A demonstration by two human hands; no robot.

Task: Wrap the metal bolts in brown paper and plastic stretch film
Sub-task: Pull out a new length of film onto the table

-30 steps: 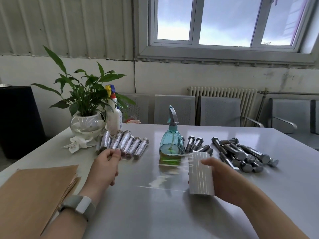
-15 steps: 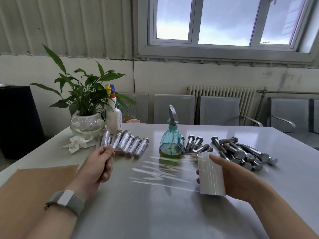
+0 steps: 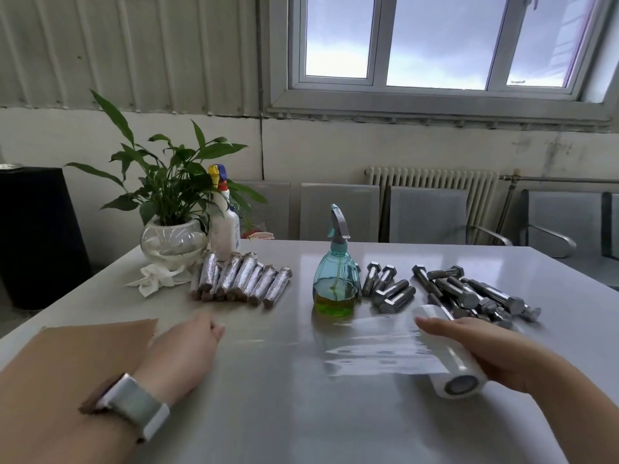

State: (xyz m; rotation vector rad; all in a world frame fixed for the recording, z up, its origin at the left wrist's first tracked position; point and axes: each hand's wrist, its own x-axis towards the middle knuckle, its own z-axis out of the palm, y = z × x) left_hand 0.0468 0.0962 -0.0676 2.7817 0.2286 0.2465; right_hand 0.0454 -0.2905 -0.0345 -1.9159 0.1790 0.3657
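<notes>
While the right hand (image 3: 482,346) curls over the roll of stretch film (image 3: 449,360) at the lower right of the head view, a clear sheet of film (image 3: 371,349) lies pulled out leftward across the grey table (image 3: 284,413) toward the left hand (image 3: 187,349). That hand rests knuckles-up at centre left, fingers tucked under; whether it pinches the film's edge cannot be told. Just behind the roll, the loose metal bolts (image 3: 469,293) lie heaped at right of centre, near the right hand. Between them and the row of wrapped bolts (image 3: 241,279) stands a teal spray bottle (image 3: 335,272), close to the film's far edge. Brown paper (image 3: 77,356) covers the lower-left corner, reaching the table's near-left edge, partly under the left forearm. Bare tabletop lies between the two hands and toward the bottom edge of the frame. A potted plant (image 3: 170,202) occupies the upper left.
</notes>
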